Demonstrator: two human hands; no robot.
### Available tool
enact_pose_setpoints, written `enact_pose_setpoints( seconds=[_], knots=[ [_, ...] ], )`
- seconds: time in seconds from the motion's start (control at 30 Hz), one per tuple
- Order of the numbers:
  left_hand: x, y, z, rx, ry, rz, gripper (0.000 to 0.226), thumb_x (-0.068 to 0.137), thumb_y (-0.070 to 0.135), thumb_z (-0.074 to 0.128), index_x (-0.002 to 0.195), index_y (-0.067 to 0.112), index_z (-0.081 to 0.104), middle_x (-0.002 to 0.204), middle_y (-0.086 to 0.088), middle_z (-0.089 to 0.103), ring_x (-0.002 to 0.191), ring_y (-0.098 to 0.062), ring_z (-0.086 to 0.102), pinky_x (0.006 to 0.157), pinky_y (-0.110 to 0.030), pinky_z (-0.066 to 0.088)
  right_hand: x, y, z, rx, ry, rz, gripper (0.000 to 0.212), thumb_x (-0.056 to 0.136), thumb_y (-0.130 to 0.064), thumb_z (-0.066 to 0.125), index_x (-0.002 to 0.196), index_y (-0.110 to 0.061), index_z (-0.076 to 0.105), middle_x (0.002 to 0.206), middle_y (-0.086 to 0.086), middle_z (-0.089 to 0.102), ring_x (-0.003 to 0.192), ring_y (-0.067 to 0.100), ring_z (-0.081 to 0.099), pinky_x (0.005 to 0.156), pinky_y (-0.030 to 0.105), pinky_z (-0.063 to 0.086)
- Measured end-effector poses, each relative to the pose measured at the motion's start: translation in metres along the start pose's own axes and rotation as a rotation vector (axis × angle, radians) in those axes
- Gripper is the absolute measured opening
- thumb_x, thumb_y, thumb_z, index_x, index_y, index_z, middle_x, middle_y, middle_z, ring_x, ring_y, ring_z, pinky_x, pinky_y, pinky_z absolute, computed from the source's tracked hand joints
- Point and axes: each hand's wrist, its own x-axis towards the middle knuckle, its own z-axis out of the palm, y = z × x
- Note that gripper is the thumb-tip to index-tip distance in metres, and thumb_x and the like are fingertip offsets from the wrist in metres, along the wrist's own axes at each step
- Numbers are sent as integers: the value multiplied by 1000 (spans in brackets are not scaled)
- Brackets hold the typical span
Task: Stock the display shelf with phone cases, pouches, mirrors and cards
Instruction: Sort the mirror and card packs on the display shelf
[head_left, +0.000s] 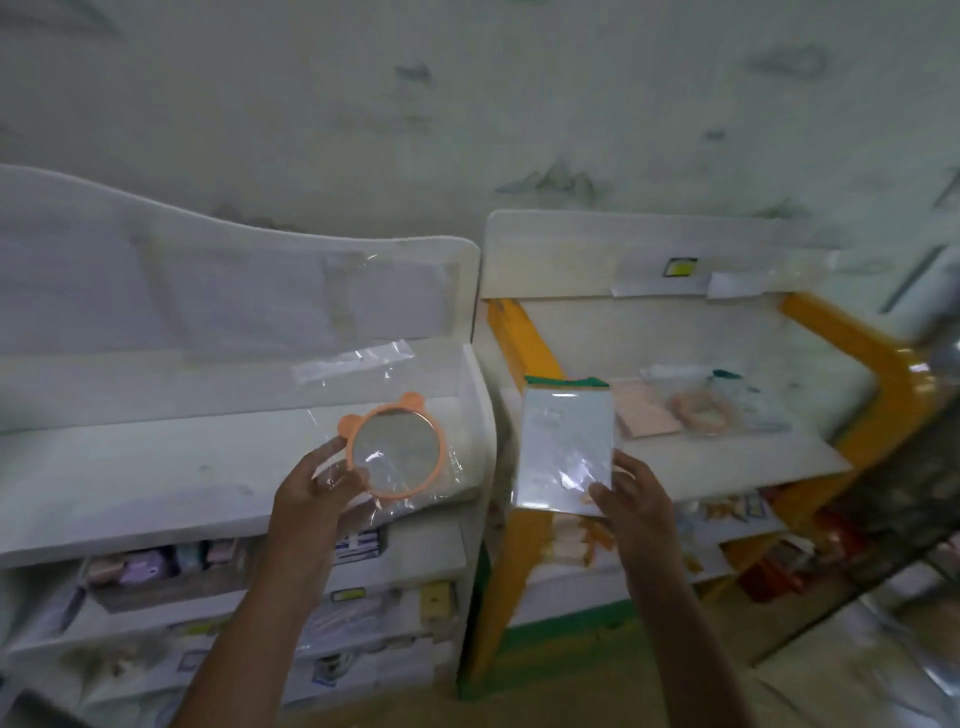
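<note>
Mirror (397, 451) over white shelf (156, 467); stained wall (467, 104).

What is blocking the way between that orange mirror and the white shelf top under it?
Nothing visible. The left hand holds the bagged orange mirror right above the white shelf top, and the surface below it looks bare.

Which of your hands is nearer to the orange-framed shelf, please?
Right. The right hand holds a white packet up in front of the orange-framed shelf, while the left hand holds the mirror over the white shelf beside it.
</note>
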Motion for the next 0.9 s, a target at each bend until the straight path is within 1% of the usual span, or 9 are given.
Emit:
enact_pose_setpoints(
  seconds=[0.13,0.3,0.43,0.5,0.57,0.67,0.77,0.8,0.9],
  knots=[
    [-2,-9,51,45,-98,5,38,88,3,66,119,25,65,114,-12,68,89,-27,70,62,-29,59,-5,-1,-54,11,104,-8,32,93,3,58,118,-17,58,107,9,73,93,22,73,71,35,60],
    [-4,-15,124,111,-214,45,40,89,6,67,125,22,62,113,-8,70,95,-25,71,76,-37,59,-1,1,-113,62,213,-17,33,93,7,56,124,-4,55,103,13,74,95,31,72,72,38,60],
    [-3,-27,181,168,-265,82,35,88,8,69,117,26,62,107,-2,70,81,-21,72,72,-36,60,8,-1,-153,69,273,-21,31,93,9,55,113,-14,58,95,-3,77,86,17,73,67,31,61],
    [3,-36,209,190,-307,94,37,89,9,68,121,25,61,107,-2,69,77,-22,72,71,-38,61,19,2,-174,54,306,-11,33,92,9,55,111,-18,59,94,-4,77,85,16,73,68,32,61],
    [12,-46,238,189,-333,91,42,90,10,67,128,25,59,112,0,66,82,-23,72,75,-40,60,33,5,-195,34,344,-9,32,92,6,57,116,-15,59,98,3,76,87,22,74,67,34,61],
    [32,-60,284,166,-370,90,39,90,6,66,125,23,59,114,-1,66,84,-14,73,73,-36,61,61,6,-227,12,401,0,32,91,5,59,120,-9,59,104,10,73,93,27,72,71,38,61],
    [53,-73,329,136,-386,45,37,89,6,67,119,27,61,114,-5,68,88,-31,72,81,-48,58,94,-1,-254,-9,429,8,31,91,3,60,117,-14,59,110,14,70,98,30,70,84,53,58],
    [58,-77,343,139,-378,36,37,89,5,67,119,26,61,115,-7,68,89,-30,71,83,-49,58,104,-2,-262,-15,439,11,30,92,2,60,116,-17,59,110,14,70,99,32,69,85,57,56],
    [70,-92,377,136,-360,16,40,89,3,65,126,17,58,113,-8,68,95,-27,70,78,-41,60,129,0,-283,-22,449,22,30,93,1,58,111,-23,58,111,14,70,99,35,69,84,59,56]
  ],
)
